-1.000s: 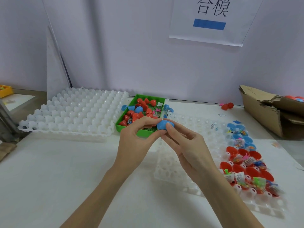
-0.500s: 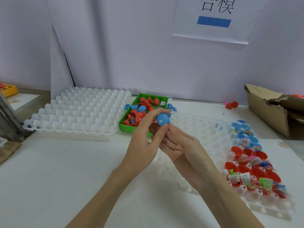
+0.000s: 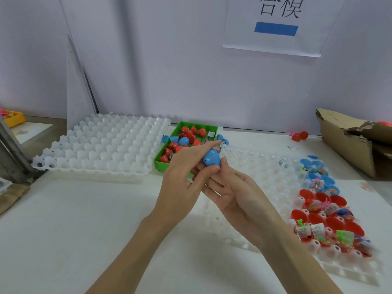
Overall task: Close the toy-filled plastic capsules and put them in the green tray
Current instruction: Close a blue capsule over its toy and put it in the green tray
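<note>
We see the cardboard box (image 3: 350, 143) cut off at right; the left hand (image 3: 180, 177) hides the green tray's (image 3: 161, 162) near corner.

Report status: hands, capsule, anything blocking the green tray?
Left hand pinching blue capsule, apparently closed. Right hand open beneath, fingers touching it. Capsule held at near corner of green tray; nothing in the way.
</note>
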